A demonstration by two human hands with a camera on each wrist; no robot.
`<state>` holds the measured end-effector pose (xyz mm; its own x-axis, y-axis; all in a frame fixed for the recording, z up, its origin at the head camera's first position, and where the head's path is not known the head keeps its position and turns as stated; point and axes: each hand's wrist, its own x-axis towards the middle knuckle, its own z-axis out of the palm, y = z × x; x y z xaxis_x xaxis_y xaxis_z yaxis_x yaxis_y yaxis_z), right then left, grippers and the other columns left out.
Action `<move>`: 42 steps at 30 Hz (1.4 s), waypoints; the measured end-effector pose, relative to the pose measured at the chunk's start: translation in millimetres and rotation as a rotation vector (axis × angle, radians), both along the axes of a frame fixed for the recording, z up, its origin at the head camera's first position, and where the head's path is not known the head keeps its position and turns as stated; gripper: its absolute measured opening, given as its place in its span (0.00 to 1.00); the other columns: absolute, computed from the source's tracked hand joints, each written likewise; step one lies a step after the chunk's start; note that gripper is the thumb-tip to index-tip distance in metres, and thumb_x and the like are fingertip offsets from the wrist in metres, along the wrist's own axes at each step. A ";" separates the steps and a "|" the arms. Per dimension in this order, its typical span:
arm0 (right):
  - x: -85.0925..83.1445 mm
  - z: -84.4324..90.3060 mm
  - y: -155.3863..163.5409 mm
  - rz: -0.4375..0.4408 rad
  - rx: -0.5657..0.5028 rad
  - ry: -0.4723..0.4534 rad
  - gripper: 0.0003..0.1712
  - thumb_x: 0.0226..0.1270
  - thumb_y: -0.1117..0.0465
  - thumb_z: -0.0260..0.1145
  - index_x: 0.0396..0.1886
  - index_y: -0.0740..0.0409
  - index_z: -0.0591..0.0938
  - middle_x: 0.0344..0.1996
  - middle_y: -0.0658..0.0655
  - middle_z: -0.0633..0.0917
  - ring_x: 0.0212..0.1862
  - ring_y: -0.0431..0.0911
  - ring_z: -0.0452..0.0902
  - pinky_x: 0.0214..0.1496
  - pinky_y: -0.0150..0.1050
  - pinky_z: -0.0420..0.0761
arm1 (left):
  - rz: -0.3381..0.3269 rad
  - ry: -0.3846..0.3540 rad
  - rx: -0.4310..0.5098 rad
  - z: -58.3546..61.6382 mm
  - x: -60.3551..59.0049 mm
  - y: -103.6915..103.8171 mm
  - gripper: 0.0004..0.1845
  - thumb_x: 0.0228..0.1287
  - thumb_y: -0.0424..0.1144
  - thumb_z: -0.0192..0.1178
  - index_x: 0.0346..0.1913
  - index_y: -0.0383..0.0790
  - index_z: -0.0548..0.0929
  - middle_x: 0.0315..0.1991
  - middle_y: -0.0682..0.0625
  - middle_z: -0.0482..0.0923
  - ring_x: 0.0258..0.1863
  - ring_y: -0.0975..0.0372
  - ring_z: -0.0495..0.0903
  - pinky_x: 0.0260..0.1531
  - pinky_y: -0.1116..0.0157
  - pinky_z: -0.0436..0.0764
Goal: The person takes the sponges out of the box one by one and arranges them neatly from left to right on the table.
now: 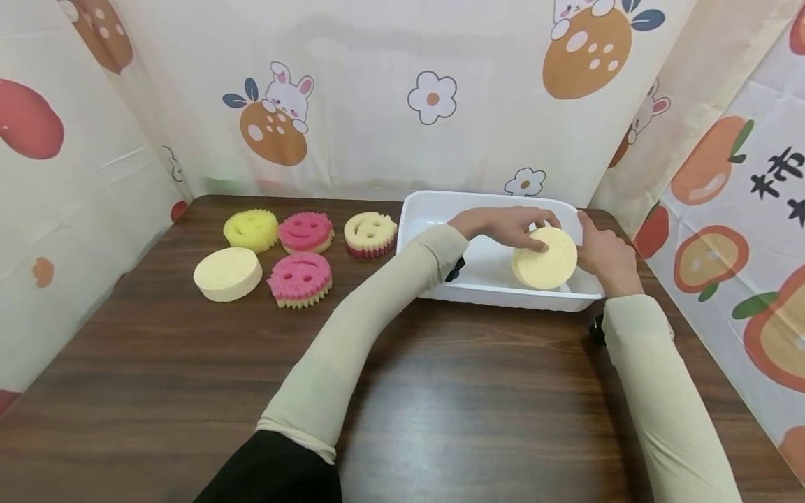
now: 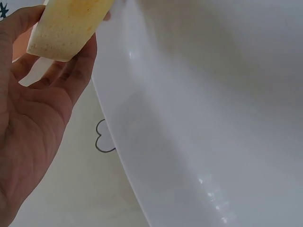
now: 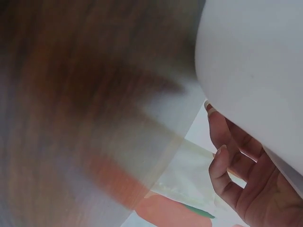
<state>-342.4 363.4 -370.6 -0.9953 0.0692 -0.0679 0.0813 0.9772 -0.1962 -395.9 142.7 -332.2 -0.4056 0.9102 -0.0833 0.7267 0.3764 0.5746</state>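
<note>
Your left hand [image 1: 503, 225] pinches pale round sponge [image 1: 544, 258], tilted on edge over white tub [image 1: 440, 209], right of centre. Your right hand [image 1: 605, 257] at tub's right rim, fingers partly hidden behind sponge; grip cannot tell. Right wrist view blurred, only fingertips [image 3: 220, 166] beside tub wall. Five more sponges [image 1: 303, 232] on desk [image 1: 189, 377], left of centre.

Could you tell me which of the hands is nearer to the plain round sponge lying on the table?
Left. The left hand is over the white tub, closer to that sponge; the right hand is at the tub's far right.
</note>
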 end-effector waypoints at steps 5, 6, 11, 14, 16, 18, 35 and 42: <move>-2.2 -0.8 -1.2 -0.014 -0.005 -0.013 0.53 0.69 0.37 0.54 0.81 0.54 0.40 0.61 0.83 0.67 0.56 0.77 0.69 0.53 0.73 0.70 | 0.020 0.003 0.000 8.4 2.3 -9.0 0.23 0.72 0.44 0.56 0.66 0.46 0.68 0.64 0.51 0.71 0.62 0.64 0.71 0.54 0.73 0.72; -2.5 -1.2 -1.3 -0.019 -0.006 -0.017 0.52 0.69 0.41 0.55 0.81 0.54 0.40 0.61 0.83 0.68 0.56 0.77 0.70 0.52 0.73 0.70 | 0.025 0.001 -0.004 10.1 3.2 -10.9 0.23 0.72 0.44 0.57 0.66 0.46 0.68 0.64 0.51 0.71 0.62 0.63 0.71 0.54 0.73 0.72; -4.7 -3.6 -0.7 -0.034 -0.001 -0.021 0.50 0.66 0.55 0.56 0.80 0.54 0.41 0.58 0.82 0.69 0.53 0.75 0.71 0.51 0.72 0.71 | 0.053 0.025 -0.019 16.2 5.7 -19.3 0.24 0.71 0.43 0.57 0.67 0.45 0.68 0.65 0.50 0.71 0.63 0.63 0.71 0.55 0.74 0.72; -6.1 -5.0 1.9 -0.033 0.003 -0.014 0.50 0.66 0.56 0.56 0.80 0.54 0.41 0.58 0.82 0.69 0.53 0.75 0.71 0.51 0.73 0.70 | 0.066 0.059 -0.029 19.4 6.7 -21.4 0.24 0.71 0.44 0.57 0.67 0.46 0.69 0.64 0.49 0.70 0.63 0.63 0.70 0.55 0.74 0.71; -6.6 -4.9 3.1 -0.028 0.003 -0.012 0.50 0.66 0.56 0.56 0.80 0.54 0.41 0.57 0.82 0.70 0.52 0.75 0.71 0.52 0.74 0.70 | 0.067 0.068 -0.026 21.0 7.0 -22.1 0.24 0.70 0.43 0.57 0.67 0.46 0.69 0.65 0.49 0.70 0.63 0.64 0.69 0.56 0.74 0.70; -6.9 -4.0 3.1 -0.026 0.004 -0.011 0.49 0.66 0.56 0.56 0.80 0.54 0.41 0.57 0.82 0.70 0.52 0.75 0.71 0.52 0.74 0.69 | 0.067 0.071 -0.021 22.8 7.6 -23.5 0.24 0.70 0.43 0.56 0.67 0.47 0.69 0.64 0.49 0.69 0.63 0.63 0.68 0.57 0.75 0.69; -5.3 -4.2 3.6 -0.037 -0.015 -0.027 0.50 0.66 0.56 0.56 0.81 0.54 0.39 0.56 0.81 0.70 0.52 0.75 0.71 0.53 0.73 0.68 | 0.081 0.089 0.011 36.0 7.0 -41.0 0.22 0.70 0.38 0.55 0.66 0.46 0.70 0.66 0.50 0.68 0.73 0.64 0.58 0.65 0.78 0.58; -5.1 -4.2 3.0 -0.039 -0.018 -0.031 0.50 0.67 0.56 0.56 0.81 0.53 0.39 0.57 0.81 0.70 0.53 0.75 0.70 0.54 0.73 0.68 | 0.108 0.083 0.019 39.2 9.4 -47.7 0.24 0.71 0.39 0.55 0.68 0.46 0.68 0.75 0.49 0.61 0.79 0.64 0.49 0.65 0.79 0.58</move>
